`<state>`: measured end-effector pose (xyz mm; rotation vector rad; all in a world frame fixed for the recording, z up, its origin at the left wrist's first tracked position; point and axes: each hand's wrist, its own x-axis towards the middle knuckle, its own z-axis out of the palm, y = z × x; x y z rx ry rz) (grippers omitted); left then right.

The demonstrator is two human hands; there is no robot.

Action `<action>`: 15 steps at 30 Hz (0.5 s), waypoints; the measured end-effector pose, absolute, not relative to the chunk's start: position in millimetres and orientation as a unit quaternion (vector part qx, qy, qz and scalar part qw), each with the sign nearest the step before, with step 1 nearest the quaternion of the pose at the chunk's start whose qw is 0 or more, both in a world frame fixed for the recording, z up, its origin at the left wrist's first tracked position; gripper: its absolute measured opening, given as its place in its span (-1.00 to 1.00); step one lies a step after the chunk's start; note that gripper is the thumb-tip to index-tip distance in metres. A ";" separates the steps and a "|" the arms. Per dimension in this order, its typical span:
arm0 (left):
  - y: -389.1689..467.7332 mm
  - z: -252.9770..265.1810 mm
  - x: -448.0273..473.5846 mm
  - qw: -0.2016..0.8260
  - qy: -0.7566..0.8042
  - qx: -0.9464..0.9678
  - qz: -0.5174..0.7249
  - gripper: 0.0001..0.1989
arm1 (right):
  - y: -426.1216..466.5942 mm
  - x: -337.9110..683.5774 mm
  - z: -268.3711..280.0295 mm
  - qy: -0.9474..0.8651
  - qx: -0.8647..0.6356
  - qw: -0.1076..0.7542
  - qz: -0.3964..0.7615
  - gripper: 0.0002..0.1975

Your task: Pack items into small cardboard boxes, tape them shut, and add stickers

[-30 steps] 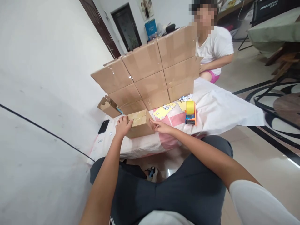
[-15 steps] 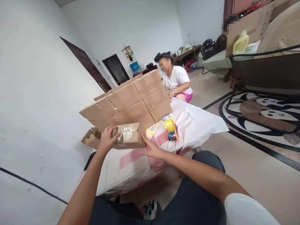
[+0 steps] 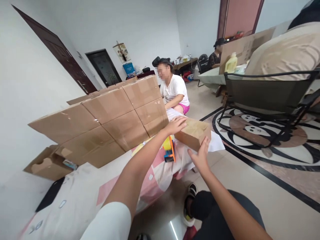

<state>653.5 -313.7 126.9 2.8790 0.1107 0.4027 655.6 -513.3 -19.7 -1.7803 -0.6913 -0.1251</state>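
A small taped cardboard box (image 3: 194, 132) is held in the air over the right end of the low table. My left hand (image 3: 176, 125) grips its near left end from above. My right hand (image 3: 200, 156) presses against its lower front side, fingers spread. Just below and left of the box, a yellow tape roll in an orange dispenser (image 3: 169, 149) lies on the pink and white table cover (image 3: 85, 190).
A stack of several sealed cardboard boxes (image 3: 110, 116) stands along the wall, with an open box (image 3: 46, 163) at its left end. A black phone (image 3: 48, 198) lies on the cover. A person in a white shirt (image 3: 173, 91) sits behind the stack. A dark cart (image 3: 265, 96) stands at the right.
The small box has been lifted off the table in front of me and carried right, past the tape dispenser. My view has swung right and upward.
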 end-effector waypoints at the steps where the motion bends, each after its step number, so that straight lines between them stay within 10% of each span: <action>1: -314.6 119.1 662.6 0.116 0.032 0.984 0.133 -0.51 | -510.3 653.5 -29.2 -0.279 -0.770 0.572 -0.049 0.19; 7: -294.1 110.3 689.9 0.041 0.067 0.980 0.180 -0.49 | -467.1 657.9 -29.9 -0.243 -0.788 0.565 -0.039 0.19; 15: -267.2 94.9 621.5 0.217 0.119 0.946 0.211 -0.38 | -401.4 714.7 -16.1 -0.232 -0.786 0.573 -0.029 0.09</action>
